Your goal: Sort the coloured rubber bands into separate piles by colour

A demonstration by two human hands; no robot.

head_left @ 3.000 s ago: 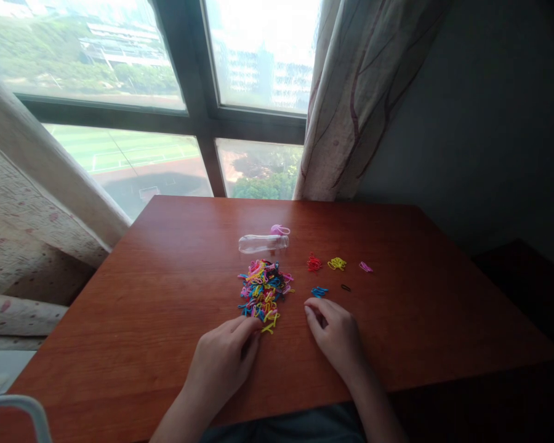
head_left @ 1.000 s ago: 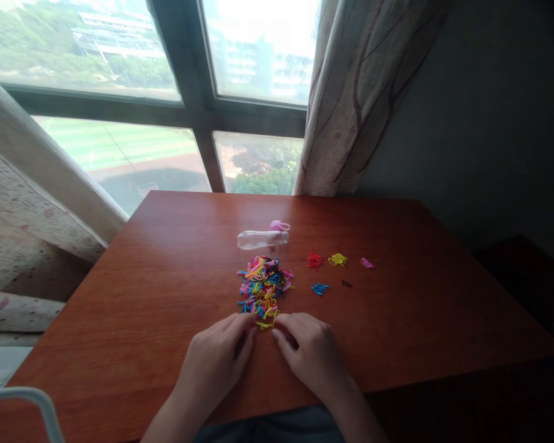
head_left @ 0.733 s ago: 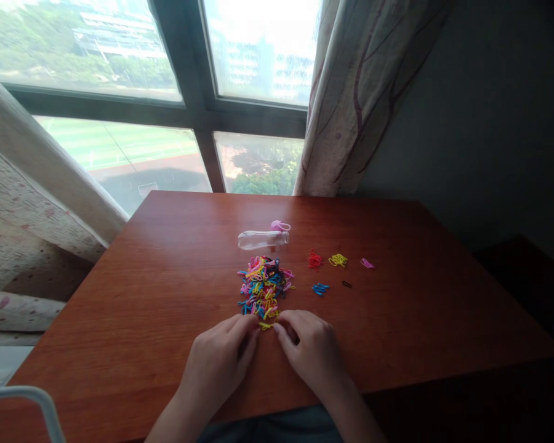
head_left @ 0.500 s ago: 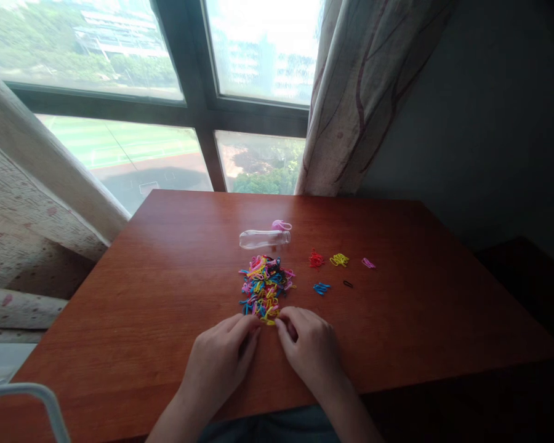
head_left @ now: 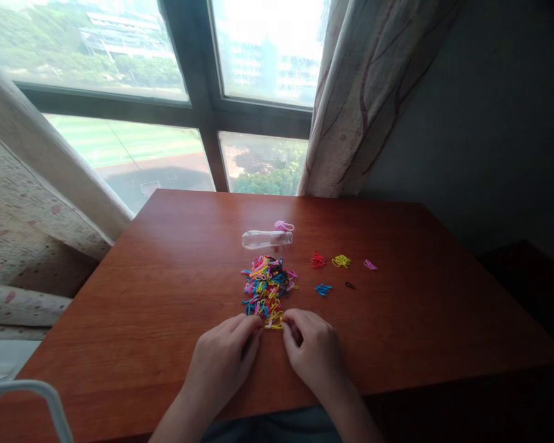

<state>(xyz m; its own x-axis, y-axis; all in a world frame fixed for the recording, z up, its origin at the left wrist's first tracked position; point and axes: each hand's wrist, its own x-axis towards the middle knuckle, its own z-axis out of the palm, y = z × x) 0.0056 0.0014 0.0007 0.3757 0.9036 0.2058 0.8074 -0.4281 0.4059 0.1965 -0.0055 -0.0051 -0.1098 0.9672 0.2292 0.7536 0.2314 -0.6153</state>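
A mixed heap of small coloured loops that look like elastic hair bands (head_left: 268, 283) lies on the wooden table in front of me. At its near edge sit a few yellow bands (head_left: 273, 321), between my two hands. My left hand (head_left: 226, 351) rests at the heap's lower left, its thumb and forefinger pinched together. From the right, my right hand (head_left: 314, 344) has its thumb and forefinger pinched at the edge of the yellow bands. Whatever is between either hand's fingertips is too small or hidden to tell.
Right of the heap lie red bands (head_left: 318, 259), yellow bands (head_left: 341, 261), pink bands (head_left: 370, 265), blue bands (head_left: 323, 289) and a black band (head_left: 349, 285). Behind it lies a clear bottle (head_left: 263, 239) beside a pink cap (head_left: 283, 226). The table (head_left: 166, 264) meets a window.
My hands have drawn slightly apart, showing more of the yellow bands between them. The whole view has shifted a little; the small groups on the right look the same.
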